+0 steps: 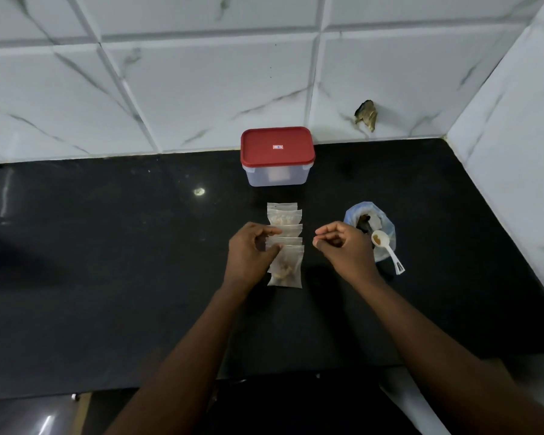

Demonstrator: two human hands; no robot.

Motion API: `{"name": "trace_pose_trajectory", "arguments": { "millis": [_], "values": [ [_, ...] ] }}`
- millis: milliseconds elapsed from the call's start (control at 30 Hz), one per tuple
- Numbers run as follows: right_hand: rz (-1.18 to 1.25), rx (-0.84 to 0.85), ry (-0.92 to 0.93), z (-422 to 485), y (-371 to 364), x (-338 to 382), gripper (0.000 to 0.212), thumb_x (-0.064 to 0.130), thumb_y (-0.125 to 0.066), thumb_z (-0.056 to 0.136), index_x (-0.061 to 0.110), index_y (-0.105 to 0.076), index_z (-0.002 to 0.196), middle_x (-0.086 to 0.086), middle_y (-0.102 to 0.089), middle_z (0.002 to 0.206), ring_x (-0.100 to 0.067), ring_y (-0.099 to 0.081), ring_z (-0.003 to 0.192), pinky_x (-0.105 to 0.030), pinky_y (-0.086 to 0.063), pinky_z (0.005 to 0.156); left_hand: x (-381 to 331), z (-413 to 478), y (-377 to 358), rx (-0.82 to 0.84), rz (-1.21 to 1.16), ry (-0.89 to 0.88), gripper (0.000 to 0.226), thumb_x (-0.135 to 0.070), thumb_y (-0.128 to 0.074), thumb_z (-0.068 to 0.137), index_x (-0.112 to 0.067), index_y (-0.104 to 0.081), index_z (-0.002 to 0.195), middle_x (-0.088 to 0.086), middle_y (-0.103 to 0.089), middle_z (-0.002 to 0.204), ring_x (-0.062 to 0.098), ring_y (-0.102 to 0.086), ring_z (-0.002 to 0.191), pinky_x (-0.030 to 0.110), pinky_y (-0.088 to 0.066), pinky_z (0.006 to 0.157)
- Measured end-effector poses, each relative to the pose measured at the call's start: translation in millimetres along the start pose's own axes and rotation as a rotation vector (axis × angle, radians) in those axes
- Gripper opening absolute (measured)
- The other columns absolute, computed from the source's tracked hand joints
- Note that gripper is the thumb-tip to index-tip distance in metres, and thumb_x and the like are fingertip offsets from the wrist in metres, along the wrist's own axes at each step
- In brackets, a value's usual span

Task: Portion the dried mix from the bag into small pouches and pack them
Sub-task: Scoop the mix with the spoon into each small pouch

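Glossy black countertop (pixel 107 246) below white marble-veined wall tiles (pixel 201 89), corner at right

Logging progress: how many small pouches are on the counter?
5 pouches, overlapping in one column on the counter, from below the red-lidded container down to the left hand; overlap may hide more.

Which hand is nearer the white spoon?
Right. The right hand sits just beside the white spoon, on its left; the left hand is farther left, at the pouches.

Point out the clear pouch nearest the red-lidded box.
The small clear plastic pouch at the row's far end, facing the red-lidded translucent box; the rest lie nearer the person.
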State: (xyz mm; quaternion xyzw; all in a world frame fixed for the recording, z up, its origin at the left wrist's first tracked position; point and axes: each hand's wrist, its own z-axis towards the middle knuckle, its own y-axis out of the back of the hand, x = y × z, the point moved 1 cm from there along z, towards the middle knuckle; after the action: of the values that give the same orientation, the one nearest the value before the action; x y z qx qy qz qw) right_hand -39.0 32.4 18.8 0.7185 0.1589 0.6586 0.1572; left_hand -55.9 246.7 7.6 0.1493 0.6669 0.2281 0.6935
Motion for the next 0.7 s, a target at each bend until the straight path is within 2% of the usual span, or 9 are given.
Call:
{"name": "trace_pose_trajectory", "arguments": {
  "millis": [100,233,400,500,567,633,700],
  "values": [
    [-0.056,-0.06,0.051,-2,21,1,0.014,0.014,-0.077,0.086,0.025,-0.071,0.095,0.01,-0.073,0.089,0.003,-0.067,0.084,-0.009,-0.051,0.075,-14,5,-7,0.032,0.004,-0.049,0.022,-0.013,-0.081,0.084,-0.026,-0.074,0.1,-0.015,-0.069,0.101,0.004,-0.063,0.086,0.015,-0.052,0.076],
    [-0.17,-0.159,0.063,-1,56,-9,0.012,0.012,-0.074,0.088,0.02,-0.074,0.097,0.012,-0.071,0.089,0.003,-0.067,0.083,-0.002,-0.045,0.072,-33,9,-26,0.114,-0.01,-0.079,0.017,-0.012,-0.077,0.089,-0.025,-0.075,0.1,-0.016,-0.071,0.095,0.002,-0.066,0.085,0.014,-0.053,0.077],
    [-0.281,-0.251,-0.057,4,96,-32,0.018,0.019,-0.079,0.084,0.024,-0.071,0.099,0.012,-0.068,0.096,0.0,-0.063,0.086,-0.012,-0.046,0.07,-56,18,-61,0.292,0.079,-0.129,0.015,-0.013,-0.075,0.09,-0.021,-0.075,0.103,-0.005,-0.072,0.099,0.005,-0.068,0.09,0.024,-0.058,0.086],
    [-0.292,-0.232,-0.194,3,110,-46,0.027,0.024,-0.081,0.083,0.022,-0.066,0.106,0.006,-0.066,0.101,-0.006,-0.062,0.088,-0.018,-0.044,0.067,-69,23,-84,0.335,0.115,-0.118,0.012,-0.014,-0.075,0.09,-0.017,-0.077,0.101,-0.002,-0.073,0.096,0.008,-0.068,0.086,0.026,-0.057,0.085],
    [-0.278,-0.183,-0.315,1,116,-52,0.032,0.028,-0.08,0.084,0.021,-0.062,0.11,0.005,-0.063,0.099,-0.007,-0.059,0.085,-0.019,-0.041,0.064,-76,26,-98,0.358,0.127,-0.115,0.012,-0.013,-0.073,0.09,-0.017,-0.078,0.1,-0.004,-0.073,0.096,0.006,-0.068,0.085,0.022,-0.057,0.082],
    [-0.272,-0.115,-0.412,-2,118,-60,0.034,0.034,-0.079,0.085,0.021,-0.061,0.111,0.008,-0.061,0.092,-0.003,-0.057,0.079,-0.02,-0.04,0.061,-83,28,-109,0.381,0.122,-0.082,0.012,-0.012,-0.072,0.091,-0.016,-0.078,0.101,-0.009,-0.072,0.096,0.001,-0.067,0.084,0.009,-0.053,0.076],
    [-0.261,-0.067,-0.466,-4,119,-67,0.03,0.037,-0.078,0.086,0.022,-0.063,0.108,0.009,-0.061,0.088,0.0,-0.057,0.076,-0.02,-0.04,0.059,-88,31,-120,0.401,0.113,-0.04,0.012,-0.013,-0.072,0.092,-0.015,-0.078,0.102,-0.008,-0.074,0.099,-0.001,-0.068,0.085,0.006,-0.05,0.074]
  ]
}}
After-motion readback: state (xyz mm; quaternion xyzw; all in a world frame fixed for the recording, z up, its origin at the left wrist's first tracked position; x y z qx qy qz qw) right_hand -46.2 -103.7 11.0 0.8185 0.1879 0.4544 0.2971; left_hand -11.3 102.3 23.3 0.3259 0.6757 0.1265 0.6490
